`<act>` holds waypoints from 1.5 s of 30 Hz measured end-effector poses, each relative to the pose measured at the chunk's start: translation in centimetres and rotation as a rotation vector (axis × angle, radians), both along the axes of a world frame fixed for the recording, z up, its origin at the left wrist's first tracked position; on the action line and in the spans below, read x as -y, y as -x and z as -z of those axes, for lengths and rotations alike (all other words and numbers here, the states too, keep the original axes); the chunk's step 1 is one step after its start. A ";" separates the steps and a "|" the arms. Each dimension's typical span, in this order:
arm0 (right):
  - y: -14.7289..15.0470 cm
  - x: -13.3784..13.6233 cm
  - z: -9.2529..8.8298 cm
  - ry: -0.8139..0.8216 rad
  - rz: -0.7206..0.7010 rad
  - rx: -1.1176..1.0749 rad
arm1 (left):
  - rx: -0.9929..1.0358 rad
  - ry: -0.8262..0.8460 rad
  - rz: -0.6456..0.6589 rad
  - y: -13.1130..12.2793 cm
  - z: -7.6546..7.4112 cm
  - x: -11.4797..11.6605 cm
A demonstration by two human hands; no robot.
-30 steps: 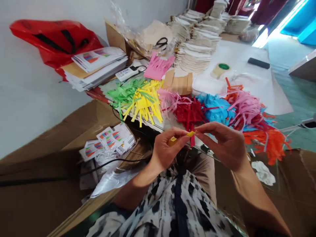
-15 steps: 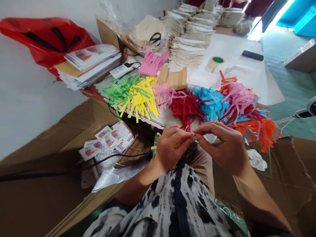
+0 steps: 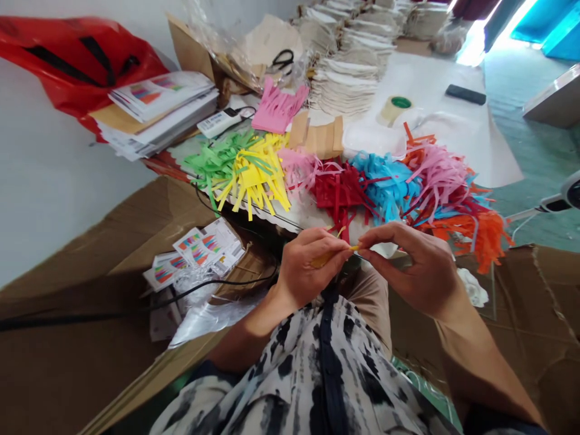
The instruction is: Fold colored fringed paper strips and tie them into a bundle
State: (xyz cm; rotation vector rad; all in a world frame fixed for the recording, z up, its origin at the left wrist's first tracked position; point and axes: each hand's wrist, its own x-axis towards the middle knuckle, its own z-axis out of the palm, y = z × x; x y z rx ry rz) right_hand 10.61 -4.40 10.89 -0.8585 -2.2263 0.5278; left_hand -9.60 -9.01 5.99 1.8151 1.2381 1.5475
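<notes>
My left hand (image 3: 304, 269) and my right hand (image 3: 413, 266) meet in front of my chest, both pinched on one thin yellow paper strip (image 3: 338, 254) stretched between their fingertips. Just beyond them the table holds heaps of cut paper strips: green (image 3: 212, 163), yellow (image 3: 256, 178), dark red (image 3: 339, 190), blue (image 3: 385, 184), pink (image 3: 435, 175) and orange (image 3: 480, 232).
A stack of printed sheets (image 3: 154, 112) and a red plastic bag (image 3: 77, 57) lie at the far left. A tape roll (image 3: 392, 110), a phone (image 3: 464, 94), scissors (image 3: 283, 59) and piles of white paper (image 3: 348, 78) lie further back. Small printed cards (image 3: 199, 251) rest on cardboard at left.
Both hands stayed together on the yellow strip, which now looks thinner and more rolled between the fingers. The view shifted slightly up and right.
</notes>
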 end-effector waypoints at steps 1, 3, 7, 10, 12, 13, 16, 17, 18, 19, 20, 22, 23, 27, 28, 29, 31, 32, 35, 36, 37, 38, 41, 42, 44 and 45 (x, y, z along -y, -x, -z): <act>0.1 0.1 0.0 -0.007 -0.008 0.013 | -0.016 0.004 0.005 0.0 0.0 0.0; 0.2 0.2 -0.1 0.000 -0.022 0.044 | -0.046 0.005 0.017 0.1 0.0 0.0; 0.1 0.4 -0.3 0.041 -0.028 0.067 | -0.088 -0.011 0.061 0.4 0.2 0.0; -0.2 0.3 -0.1 0.082 0.015 0.065 | -0.095 0.061 0.085 0.7 0.4 0.1; -0.4 0.2 0.2 0.114 0.045 0.052 | -0.050 0.120 0.075 0.6 0.6 0.2; -0.5 0.2 0.3 0.136 0.053 0.039 | -0.018 0.138 0.066 0.6 0.8 0.2; -0.7 0.1 1.0 0.214 0.044 -0.024 | 0.055 0.149 0.036 0.1 1.3 0.2; -0.7 0.1 1.2 0.241 0.035 -0.044 | 0.065 0.145 0.030 -0.1 1.4 0.2; -0.7 0.1 1.3 0.262 0.025 -0.065 | 0.072 0.138 0.026 -0.3 1.5 0.2; -0.8 0.1 1.4 0.280 0.017 -0.079 | 0.077 0.130 0.025 -0.4 1.6 0.1; -0.8 0.1 1.5 0.295 0.016 -0.091 | 0.076 0.122 0.028 -0.5 1.6 0.1; -0.9 0.2 1.5 0.310 0.020 -0.106 | 0.053 0.098 0.026 -0.6 1.7 0.0; -1.0 0.2 1.4 0.313 0.020 -0.102 | 0.032 0.084 0.022 -0.6 1.6 0.0; -1.5 0.5 1.2 0.300 0.028 -0.076 | -0.042 0.048 0.042 -0.7 1.5 -0.1; -1.6 0.5 1.1 0.299 0.032 -0.077 | -0.042 0.047 0.057 -0.8 1.5 -0.2; -1.7 0.5 1.1 0.300 0.036 -0.080 | -0.037 0.044 0.064 -0.9 1.5 -0.2; -1.8 0.6 1.2 0.309 0.033 -0.082 | -0.017 0.039 0.059 -1.2 1.5 -0.2; -1.8 0.6 1.3 0.314 0.028 -0.082 | -0.007 0.036 0.049 -1.3 1.5 -0.2; -1.7 0.6 1.6 0.308 0.027 -0.082 | 0.023 0.042 0.031 -1.7 1.7 -0.2; -1.7 0.7 1.7 0.305 0.030 -0.087 | 0.038 0.046 0.031 -1.8 1.8 -0.2; -1.7 0.7 1.9 0.308 0.034 -0.102 | 0.055 0.049 0.029 -1.8 1.9 -0.2; -1.8 0.7 2.1 0.325 0.034 -0.128 | 0.072 0.053 0.024 -1.9 2.0 -0.2; -2.0 0.8 2.8 0.433 0.020 -0.245 | 0.096 0.069 0.008 -2.1 2.3 -0.3; -2.1 0.9 3.0 0.467 0.023 -0.272 | 0.094 0.073 0.007 -2.1 2.3 -0.3; -2.2 1.0 3.3 0.506 0.043 -0.296 | 0.088 0.071 0.018 -2.2 2.3 -0.3; -2.2 1.0 3.3 0.508 0.055 -0.294 | 0.083 0.061 0.025 -2.3 2.3 -0.4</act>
